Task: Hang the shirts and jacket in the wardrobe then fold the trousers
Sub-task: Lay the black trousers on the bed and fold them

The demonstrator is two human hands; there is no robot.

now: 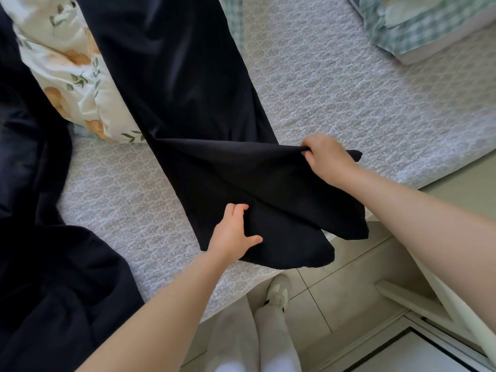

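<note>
Dark navy trousers [182,98] lie stretched along the bed, running from the top of the view down to the near edge. Their lower end hangs slightly over the mattress edge. My right hand [326,157] pinches a raised fold of the trouser fabric on the right side, lifting it off the bed. My left hand [232,232] rests on the trousers near their lower end, thumb spread, fingers slipped under a fold. A second dark garment [40,251] lies bunched at the left edge of the bed.
The bed has a pale quilted cover [335,89]. A floral pillow [72,71] lies at the upper left, partly under the trousers. Checked bedding [418,22] sits at the top right. Below is tiled floor [335,291] with my legs and a white shoe [279,291].
</note>
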